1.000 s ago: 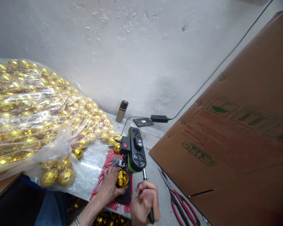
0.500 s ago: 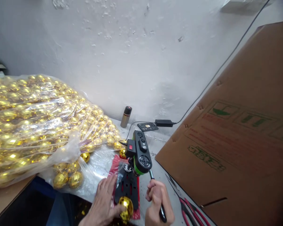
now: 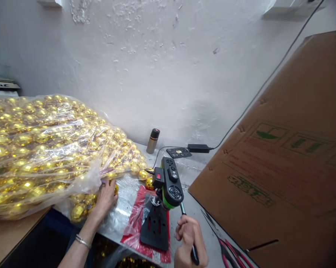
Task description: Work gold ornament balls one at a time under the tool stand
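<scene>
My left hand (image 3: 106,197) is at the mouth of the clear plastic bag (image 3: 85,182), its fingers curled round a shiny gold mirrored ball (image 3: 116,189) that is mostly hidden. More gold balls (image 3: 79,212) lie just below the wrist. My right hand (image 3: 190,242) is closed round the black-ended lever handle (image 3: 195,255) of a small black and green bench drill press (image 3: 172,182). Its slotted black base plate (image 3: 155,232) bears no ball and rests on red plastic wrapping (image 3: 133,227).
A large cardboard box (image 3: 268,163) stands on the right, with red-handled shears (image 3: 230,249) before it. By the wall are a black-capped bottle (image 3: 153,141), a dark flat card (image 3: 179,153) and a power adapter (image 3: 198,148). A cable runs up to the right.
My left hand has left the base plate and moved left to the balls by the bag. The gold ball at the plate's front edge is gone from there. My right hand stays on the lever.
</scene>
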`<state>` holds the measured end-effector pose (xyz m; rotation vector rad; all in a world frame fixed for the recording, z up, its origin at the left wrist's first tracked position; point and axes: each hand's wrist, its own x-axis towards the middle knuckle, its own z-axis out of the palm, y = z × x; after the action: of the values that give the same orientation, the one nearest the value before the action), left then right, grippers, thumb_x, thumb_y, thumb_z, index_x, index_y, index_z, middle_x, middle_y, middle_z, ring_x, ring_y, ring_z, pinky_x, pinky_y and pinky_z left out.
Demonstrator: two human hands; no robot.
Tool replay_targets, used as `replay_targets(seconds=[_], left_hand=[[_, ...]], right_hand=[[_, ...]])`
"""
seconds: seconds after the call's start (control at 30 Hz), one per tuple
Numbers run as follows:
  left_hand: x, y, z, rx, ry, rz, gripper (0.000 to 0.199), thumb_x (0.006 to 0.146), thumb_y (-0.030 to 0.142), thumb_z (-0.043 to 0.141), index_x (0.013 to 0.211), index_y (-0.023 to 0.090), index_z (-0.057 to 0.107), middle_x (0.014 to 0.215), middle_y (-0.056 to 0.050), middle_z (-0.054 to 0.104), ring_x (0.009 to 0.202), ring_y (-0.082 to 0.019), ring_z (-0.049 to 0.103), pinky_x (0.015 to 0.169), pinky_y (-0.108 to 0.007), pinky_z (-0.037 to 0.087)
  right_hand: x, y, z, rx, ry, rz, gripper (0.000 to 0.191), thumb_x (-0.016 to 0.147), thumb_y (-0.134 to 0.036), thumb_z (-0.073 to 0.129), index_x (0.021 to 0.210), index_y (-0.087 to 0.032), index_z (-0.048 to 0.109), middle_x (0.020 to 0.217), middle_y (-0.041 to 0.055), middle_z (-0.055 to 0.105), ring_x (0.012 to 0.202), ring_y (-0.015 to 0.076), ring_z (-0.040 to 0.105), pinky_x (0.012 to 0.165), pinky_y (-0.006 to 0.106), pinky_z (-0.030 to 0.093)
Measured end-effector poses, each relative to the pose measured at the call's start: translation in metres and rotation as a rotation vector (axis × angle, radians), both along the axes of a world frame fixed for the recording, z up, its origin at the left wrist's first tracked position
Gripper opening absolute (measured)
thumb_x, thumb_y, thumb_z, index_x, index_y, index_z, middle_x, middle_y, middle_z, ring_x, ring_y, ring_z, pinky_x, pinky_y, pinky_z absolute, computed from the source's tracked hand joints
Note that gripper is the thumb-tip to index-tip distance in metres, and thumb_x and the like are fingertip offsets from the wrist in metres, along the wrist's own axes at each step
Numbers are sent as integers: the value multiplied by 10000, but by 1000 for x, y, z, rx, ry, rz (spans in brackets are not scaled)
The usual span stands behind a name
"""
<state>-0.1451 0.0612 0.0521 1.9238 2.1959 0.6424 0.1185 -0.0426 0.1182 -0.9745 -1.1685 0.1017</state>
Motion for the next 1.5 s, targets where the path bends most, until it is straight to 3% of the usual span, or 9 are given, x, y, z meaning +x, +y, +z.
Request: replay_targets(seconds=[0.17, 0.3, 0.43, 0.57, 0.73, 0.87, 1.0, 1.37, 1.5], left_hand=[[23, -8, -2, 53, -467, -159, 515, 859, 378, 736, 1335, 209, 637, 1250, -102, 666, 1166, -294, 716, 1049, -445, 581], [60, -24, -7, -45, -1095, -214, 677, 783, 557, 783, 1329, 217, 568, 1048, -32, 705, 849, -210, 711, 779, -339, 609], [94, -40, -9, -238, -1293, -202, 684, 730, 656, 832, 1197, 211, 602, 821, 43, 661, 609, -130, 623, 543, -228, 468], [109, -48, -12, -362, -1211, -266, 770, 747, 715, 816, 1282, 195, 622, 698, 69, 638, 464, -116, 550, 424, -219, 356], [115, -53, -24, -286, -1073, -356, 706, 803, 600, 815, 1372, 227, 628, 881, -7, 762, 488, -150, 609, 462, -274, 477], [116, -58, -28, -165, -899, -402, 600, 823, 452, 810, 1363, 248, 645, 1130, -85, 821, 888, -296, 786, 795, -410, 633], [119, -62, -24, -119, -756, -436, 578, 844, 352, 782, 1387, 240, 618, 1361, -133, 773, 1257, -355, 727, 1094, -506, 558], [132, -59, -31, 3, -411, -520, 545, 823, 289, 742, 1356, 202, 664, 1236, -150, 790, 1140, -383, 729, 996, -530, 570], [131, -58, -34, 14, -403, -543, 552, 800, 256, 745, 1345, 208, 669, 1213, -134, 777, 1113, -364, 706, 992, -521, 556]], right_hand=[[-7, -2, 13, 28, 5, -18, 363, 1098, -305, 537, 753, -203, 588, 706, -16, 591, 480, 79, 477, 466, 222, 392], [-11, -2, 28, 14, 25, -19, 359, 1109, -311, 522, 774, -205, 596, 688, -30, 553, 483, 80, 461, 458, 218, 377], [-10, -2, 35, -7, 2, -8, 339, 1108, -278, 522, 784, -208, 592, 697, -28, 540, 522, 89, 469, 491, 222, 380], [-8, -3, 33, 36, -34, 6, 375, 1105, -221, 507, 733, -215, 551, 687, -27, 509, 608, 107, 529, 559, 225, 410], [-8, -5, 29, 19, -68, 2, 359, 1101, -174, 478, 749, -222, 526, 712, -37, 520, 588, 91, 497, 553, 214, 406], [-8, -7, 29, 21, -100, -9, 336, 1101, -167, 472, 778, -222, 545, 715, -39, 536, 583, 90, 498, 555, 213, 409], [-7, -8, 29, 18, -114, -7, 336, 1104, -177, 469, 784, -220, 563, 726, -31, 553, 597, 95, 515, 553, 216, 410], [-4, -10, 30, -20, -121, 8, 303, 1107, -176, 465, 831, -227, 577, 748, -35, 550, 601, 95, 514, 551, 213, 417], [-4, -10, 18, 13, -138, -7, 317, 1108, -179, 457, 813, -227, 564, 741, -35, 562, 617, 97, 539, 569, 220, 425]])
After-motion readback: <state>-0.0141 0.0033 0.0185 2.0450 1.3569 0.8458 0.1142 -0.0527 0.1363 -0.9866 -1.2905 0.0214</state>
